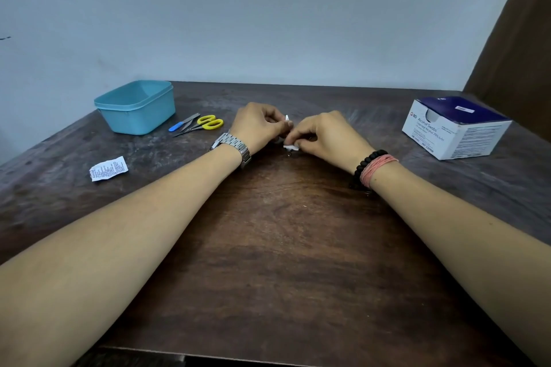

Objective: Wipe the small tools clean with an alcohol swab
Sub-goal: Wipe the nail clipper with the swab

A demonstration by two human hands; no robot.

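A small tool, probably metal, is pinched in the left hand (258, 125) and wiped with the swab (290, 146) gripped in the right hand (325, 134); the scissors (205, 124) left of both hands are judged next.

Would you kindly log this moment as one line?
left hand: grips small tool | right hand: rubs swab on it | scissors: on table

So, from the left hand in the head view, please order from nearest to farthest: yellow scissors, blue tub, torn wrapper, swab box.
From the left hand:
1. Yellow scissors, just left of it.
2. Blue tub, farther left.
3. Torn wrapper, left and nearer the person.
4. Swab box, far right.
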